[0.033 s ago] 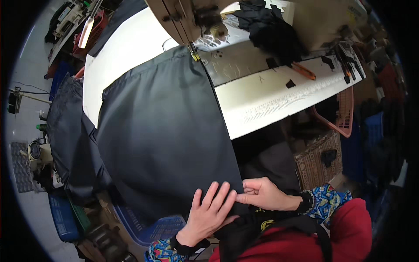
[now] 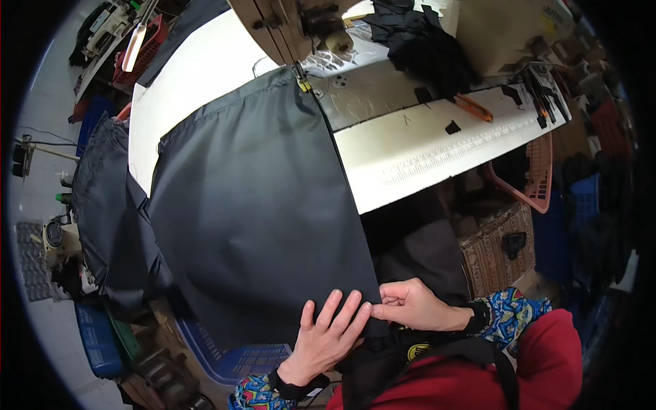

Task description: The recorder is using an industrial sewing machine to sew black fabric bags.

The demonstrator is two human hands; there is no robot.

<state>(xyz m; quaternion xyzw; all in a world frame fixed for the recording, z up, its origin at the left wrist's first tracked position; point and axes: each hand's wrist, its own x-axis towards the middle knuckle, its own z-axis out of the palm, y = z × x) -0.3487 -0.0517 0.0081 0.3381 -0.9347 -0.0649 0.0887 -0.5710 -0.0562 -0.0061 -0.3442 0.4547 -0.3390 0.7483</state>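
Observation:
A large black fabric panel [image 2: 253, 205] hangs from the sewing machine bed toward me. Its far right corner sits under the presser foot [image 2: 303, 83] of a sewing machine [image 2: 273, 27]. My left hand [image 2: 328, 338] lies on the near end of the panel, fingers stretched out and slightly spread. Beside it, my right hand [image 2: 413, 305] pinches the panel's right edge between thumb and curled fingers. The two hands nearly touch at the fingertips.
An orange cutter [image 2: 473, 107] and black scraps lie on the white table [image 2: 389, 174], near a dark cloth heap [image 2: 417, 41]. Below are a blue basket [image 2: 239, 365], a pink basket [image 2: 543, 171] and a cardboard box [image 2: 495, 246]. More black fabric [image 2: 102, 212] hangs at left.

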